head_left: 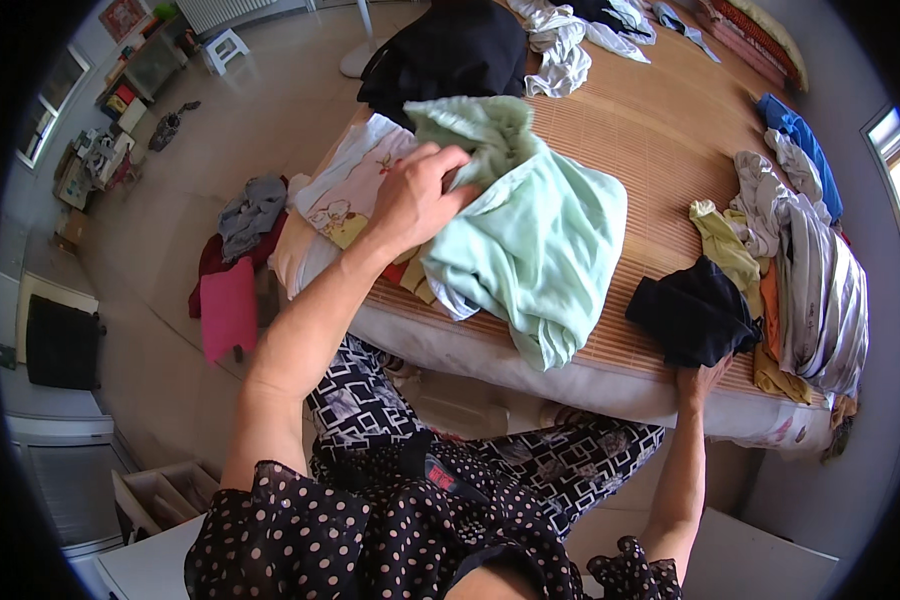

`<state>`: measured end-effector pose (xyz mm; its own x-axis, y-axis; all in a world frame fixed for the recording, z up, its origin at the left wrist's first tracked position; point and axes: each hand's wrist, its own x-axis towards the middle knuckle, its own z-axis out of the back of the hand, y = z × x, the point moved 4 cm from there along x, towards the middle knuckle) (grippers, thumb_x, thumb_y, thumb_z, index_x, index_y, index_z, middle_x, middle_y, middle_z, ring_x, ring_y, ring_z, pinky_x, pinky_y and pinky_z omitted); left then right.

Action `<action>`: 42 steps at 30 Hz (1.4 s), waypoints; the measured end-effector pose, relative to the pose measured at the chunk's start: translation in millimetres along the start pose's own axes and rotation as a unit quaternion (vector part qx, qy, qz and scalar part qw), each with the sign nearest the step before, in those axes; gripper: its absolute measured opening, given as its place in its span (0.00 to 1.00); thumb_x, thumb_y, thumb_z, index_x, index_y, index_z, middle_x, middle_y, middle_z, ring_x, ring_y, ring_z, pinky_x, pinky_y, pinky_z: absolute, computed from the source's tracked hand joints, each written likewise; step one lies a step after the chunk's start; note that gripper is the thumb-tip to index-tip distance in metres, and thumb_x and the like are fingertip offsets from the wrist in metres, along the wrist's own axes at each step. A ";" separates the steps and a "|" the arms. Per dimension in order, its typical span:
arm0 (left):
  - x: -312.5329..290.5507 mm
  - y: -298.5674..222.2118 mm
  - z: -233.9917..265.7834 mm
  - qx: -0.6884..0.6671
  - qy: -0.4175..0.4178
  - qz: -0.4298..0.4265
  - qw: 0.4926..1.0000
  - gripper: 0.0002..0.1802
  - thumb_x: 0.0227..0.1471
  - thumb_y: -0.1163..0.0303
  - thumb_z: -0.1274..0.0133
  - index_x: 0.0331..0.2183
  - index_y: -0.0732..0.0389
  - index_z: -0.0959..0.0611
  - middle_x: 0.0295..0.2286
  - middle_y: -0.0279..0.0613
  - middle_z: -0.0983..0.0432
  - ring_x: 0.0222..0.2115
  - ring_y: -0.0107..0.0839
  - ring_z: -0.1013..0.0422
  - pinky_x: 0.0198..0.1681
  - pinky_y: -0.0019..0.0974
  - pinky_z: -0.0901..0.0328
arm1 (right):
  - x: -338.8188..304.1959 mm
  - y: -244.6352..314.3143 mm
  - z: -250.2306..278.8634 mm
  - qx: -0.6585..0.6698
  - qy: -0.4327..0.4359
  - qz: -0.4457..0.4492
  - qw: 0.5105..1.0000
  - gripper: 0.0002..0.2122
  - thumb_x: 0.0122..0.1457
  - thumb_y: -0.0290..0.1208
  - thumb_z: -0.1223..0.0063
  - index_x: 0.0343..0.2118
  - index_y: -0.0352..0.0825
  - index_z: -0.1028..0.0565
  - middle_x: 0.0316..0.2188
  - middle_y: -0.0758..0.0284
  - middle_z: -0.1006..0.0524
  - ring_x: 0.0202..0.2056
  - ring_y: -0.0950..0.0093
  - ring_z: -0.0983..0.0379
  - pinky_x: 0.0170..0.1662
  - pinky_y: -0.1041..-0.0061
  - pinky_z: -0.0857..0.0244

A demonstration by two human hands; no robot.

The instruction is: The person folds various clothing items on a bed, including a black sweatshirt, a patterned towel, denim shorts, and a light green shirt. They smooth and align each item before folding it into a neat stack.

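My left hand [422, 195] is closed on the bunched edge of a mint-green garment [560, 220], its fingers partly hidden in the folds. The soft cloth spreads over the mat-covered bed in front of me. Under and beside it lies a white printed cloth [355, 180] with small figures and yellow patches. At the bed's near right edge, my right hand [705, 377] is at the lower end of a crumpled dark garment [695, 310]. Its fingers are partly covered by that cloth and look closed on it.
A heap of clothes [810, 280] in white, yellow and orange lies at the right. Beyond the green garment sit a black bundle [450, 55] and white clothes [560, 50]. Left of the bed, a pink cloth [228, 312] and a grey garment [252, 215] are piled. A white stool [227, 48] stands farther off.
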<state>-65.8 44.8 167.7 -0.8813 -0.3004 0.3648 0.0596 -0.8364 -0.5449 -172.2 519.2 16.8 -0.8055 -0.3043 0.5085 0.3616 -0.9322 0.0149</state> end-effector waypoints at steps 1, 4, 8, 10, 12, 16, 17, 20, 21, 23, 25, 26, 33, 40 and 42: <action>5.8 -5.3 0.4 -0.038 0.017 0.002 0.999 0.14 0.39 0.64 0.42 0.31 0.59 0.23 0.28 0.46 0.27 0.30 0.43 0.30 0.33 0.38 0.36 | -0.2 0.5 1.1 -0.002 -0.004 0.007 1.000 0.30 0.50 0.42 0.52 0.54 0.34 0.41 0.55 0.54 0.43 0.57 0.53 0.54 0.59 0.58 0.62; 11.2 8.3 -16.6 -0.169 0.055 0.059 0.982 0.12 0.44 0.65 0.46 0.33 0.61 0.24 0.30 0.46 0.27 0.31 0.38 0.30 0.34 0.36 0.36 | -1.4 -2.0 -1.3 -0.002 -0.007 0.011 1.000 0.30 0.50 0.43 0.52 0.55 0.34 0.41 0.55 0.54 0.43 0.58 0.54 0.54 0.59 0.58 0.62; -7.8 54.6 -50.0 -0.404 0.074 0.238 0.880 0.19 0.51 0.58 0.54 0.42 0.60 0.27 0.39 0.42 0.29 0.41 0.31 0.36 0.42 0.35 0.40 | -3.7 -8.7 -8.6 0.022 -0.012 0.018 1.000 0.31 0.49 0.42 0.50 0.55 0.34 0.42 0.55 0.54 0.43 0.58 0.54 0.55 0.60 0.58 0.62; -12.9 47.7 -38.7 -0.499 0.059 0.286 0.816 0.28 0.51 0.48 0.58 0.47 0.57 0.30 0.45 0.40 0.33 0.47 0.32 0.41 0.48 0.39 0.43 | -6.0 -6.7 -6.0 0.011 -0.029 0.031 0.999 0.30 0.49 0.42 0.51 0.55 0.34 0.42 0.55 0.54 0.44 0.58 0.54 0.54 0.59 0.58 0.62; -11.6 45.7 -27.5 -0.477 0.106 0.363 0.794 0.42 0.47 0.35 0.62 0.53 0.56 0.36 0.52 0.44 0.40 0.54 0.37 0.49 0.53 0.49 0.51 | -4.9 -3.6 -2.9 0.009 -0.029 0.026 0.999 0.30 0.50 0.41 0.52 0.55 0.34 0.42 0.56 0.54 0.44 0.58 0.53 0.54 0.59 0.58 0.61; 2.5 45.2 -32.0 -0.343 0.176 0.303 0.872 0.34 0.46 0.49 0.51 0.50 0.59 0.32 0.48 0.45 0.34 0.49 0.34 0.40 0.50 0.39 0.44 | 0.3 1.8 -1.9 0.003 -0.009 0.017 1.000 0.29 0.50 0.41 0.52 0.55 0.34 0.41 0.55 0.54 0.43 0.57 0.53 0.53 0.59 0.57 0.61; 5.1 40.4 -34.8 -0.298 0.212 0.256 0.895 0.32 0.45 0.52 0.48 0.49 0.60 0.30 0.46 0.45 0.33 0.47 0.34 0.38 0.49 0.37 0.42 | 0.7 2.6 -2.6 -0.003 -0.008 0.024 1.000 0.29 0.50 0.41 0.52 0.55 0.34 0.41 0.55 0.54 0.43 0.57 0.53 0.53 0.59 0.57 0.61; 11.5 12.1 -27.4 -0.330 0.198 0.215 0.897 0.21 0.45 0.64 0.47 0.42 0.64 0.25 0.38 0.42 0.27 0.38 0.28 0.32 0.41 0.31 0.37 | -1.1 -5.9 -4.3 -0.013 -0.003 0.013 1.000 0.28 0.49 0.41 0.52 0.54 0.35 0.40 0.55 0.55 0.42 0.57 0.53 0.52 0.58 0.57 0.60; 6.8 -2.3 -14.5 -0.344 0.180 0.187 0.902 0.19 0.45 0.67 0.47 0.40 0.65 0.25 0.37 0.40 0.26 0.37 0.26 0.32 0.39 0.30 0.37 | -0.4 -5.7 -2.6 -0.005 -0.010 0.004 1.000 0.28 0.49 0.41 0.52 0.54 0.35 0.39 0.55 0.55 0.42 0.57 0.53 0.52 0.58 0.57 0.60; -13.0 3.9 -11.9 -0.386 0.105 0.183 0.898 0.21 0.43 0.69 0.44 0.41 0.67 0.26 0.35 0.41 0.26 0.36 0.26 0.32 0.38 0.29 0.36 | 0.9 -1.4 1.3 0.011 -0.028 -0.016 0.999 0.27 0.49 0.42 0.53 0.53 0.36 0.38 0.54 0.56 0.41 0.56 0.53 0.51 0.58 0.57 0.59; -39.3 5.0 -11.1 -0.419 0.084 0.278 0.861 0.23 0.42 0.71 0.43 0.42 0.68 0.29 0.32 0.40 0.27 0.32 0.23 0.32 0.29 0.25 0.36 | 2.2 2.4 1.0 -0.005 -0.027 0.004 1.000 0.26 0.50 0.41 0.54 0.52 0.35 0.37 0.53 0.56 0.39 0.56 0.52 0.50 0.57 0.57 0.59; -47.6 6.6 -11.9 -0.416 0.103 0.341 0.837 0.24 0.42 0.72 0.43 0.42 0.69 0.30 0.30 0.40 0.27 0.28 0.21 0.33 0.22 0.22 0.37 | 1.5 3.4 1.7 -0.014 -0.025 0.014 0.999 0.26 0.50 0.41 0.54 0.52 0.35 0.36 0.53 0.56 0.38 0.55 0.52 0.50 0.57 0.57 0.58; -36.3 32.6 -42.2 -0.433 0.235 0.375 0.786 0.13 0.48 0.64 0.46 0.34 0.61 0.24 0.20 0.29 0.31 0.13 0.13 0.42 0.09 0.19 0.57 | 11.1 17.4 13.0 0.036 -0.012 -0.012 0.999 0.23 0.49 0.41 0.55 0.48 0.35 0.33 0.49 0.55 0.35 0.52 0.51 0.46 0.56 0.57 0.56; -6.2 -42.3 -11.0 -0.352 0.308 0.172 0.867 0.20 0.45 0.61 0.45 0.38 0.63 0.24 0.28 0.34 0.25 0.26 0.24 0.30 0.27 0.29 0.35 | 9.9 19.2 15.5 0.011 -0.021 0.007 1.000 0.24 0.48 0.39 0.52 0.48 0.35 0.34 0.49 0.55 0.35 0.52 0.50 0.47 0.56 0.54 0.56; 15.4 -40.0 -7.4 -0.139 0.277 -0.019 0.950 0.18 0.45 0.62 0.46 0.36 0.63 0.23 0.29 0.41 0.25 0.29 0.31 0.30 0.36 0.34 0.35 | 8.7 19.2 15.5 0.018 -0.010 -0.007 1.000 0.25 0.48 0.39 0.52 0.50 0.35 0.35 0.50 0.55 0.37 0.53 0.49 0.48 0.56 0.53 0.57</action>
<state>-85.3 77.0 189.5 -0.9965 0.0804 -0.0241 -0.0356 -0.6652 -0.7459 -165.0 501.7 34.8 -0.8005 -0.2876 0.5258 0.3684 -0.9281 0.0533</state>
